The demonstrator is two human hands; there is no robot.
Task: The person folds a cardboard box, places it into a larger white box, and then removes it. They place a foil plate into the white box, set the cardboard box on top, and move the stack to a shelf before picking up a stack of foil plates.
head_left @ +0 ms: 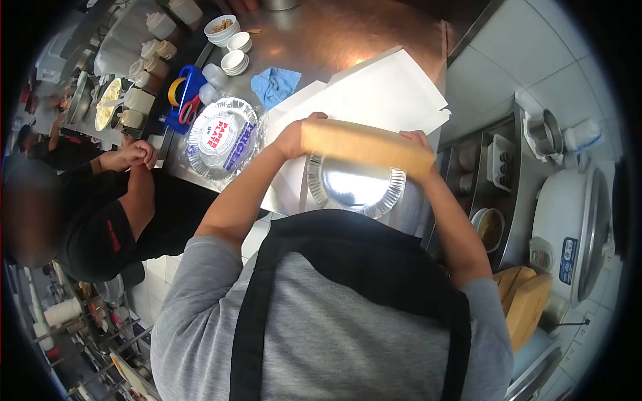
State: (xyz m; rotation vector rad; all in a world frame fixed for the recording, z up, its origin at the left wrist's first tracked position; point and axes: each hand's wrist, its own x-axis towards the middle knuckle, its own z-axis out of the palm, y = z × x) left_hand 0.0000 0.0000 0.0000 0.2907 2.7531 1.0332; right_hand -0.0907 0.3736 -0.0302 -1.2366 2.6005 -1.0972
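A light-brown, wooden-looking board [364, 142], smeared by motion, is held up level between both hands. My left hand [291, 138] grips its left end, with fingers curled over the top edge. My right hand [421, 142] clasps the right end the same way. Below the board lies a shiny silver paper plate [354, 188] with a fluted rim, its far edge hidden by the board. An open white cardboard box [384, 87] spreads out on the counter behind and beside the plate. To the left sits a plastic-wrapped pack of paper plates [217, 137].
A blue cloth [275, 85], stacked white bowls [223, 30] and a blue caddy [190, 100] with tape and scissors stand on the metal counter [334, 33]. A co-worker in black [120, 227] stands close on the left. At the right are a large rice cooker [562, 220] and wooden boards [525, 301].
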